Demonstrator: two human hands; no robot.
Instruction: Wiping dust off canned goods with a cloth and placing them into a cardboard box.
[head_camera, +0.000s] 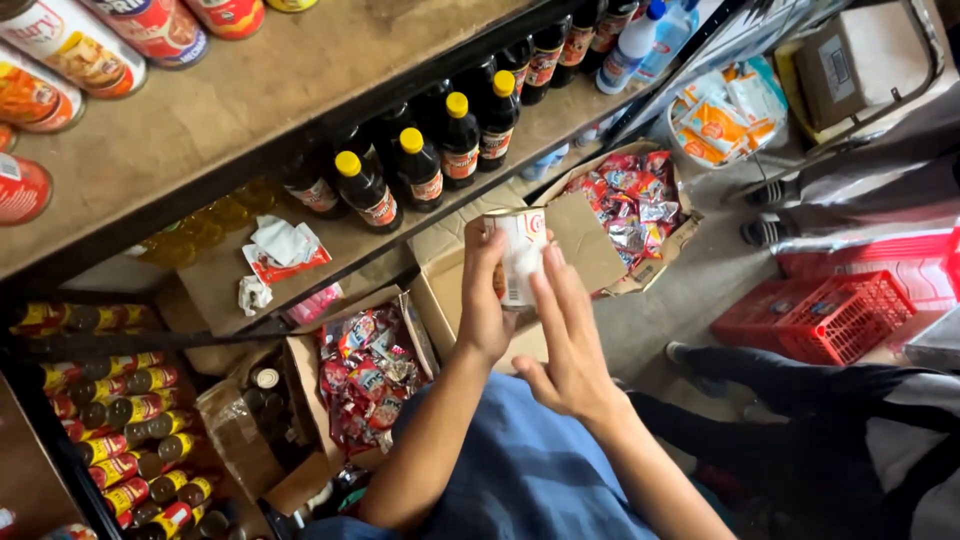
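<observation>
At mid-frame my left hand (484, 300) grips a white can (521, 256) by its side, holding it over an open carton (455, 290), below the shelf (300, 250) of dark bottles (430, 160). My right hand (568, 335) is just right of it, fingers flat against the can. A red basket (830, 315) sits at right.

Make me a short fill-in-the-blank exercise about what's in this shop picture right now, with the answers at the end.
1. The left hand grips a white ____, and the right hand touches its side.
2. The dark bottles on the shelf have ____ caps.
3. The plastic basket on the floor is ____.

Missing words: can; yellow; red
</observation>
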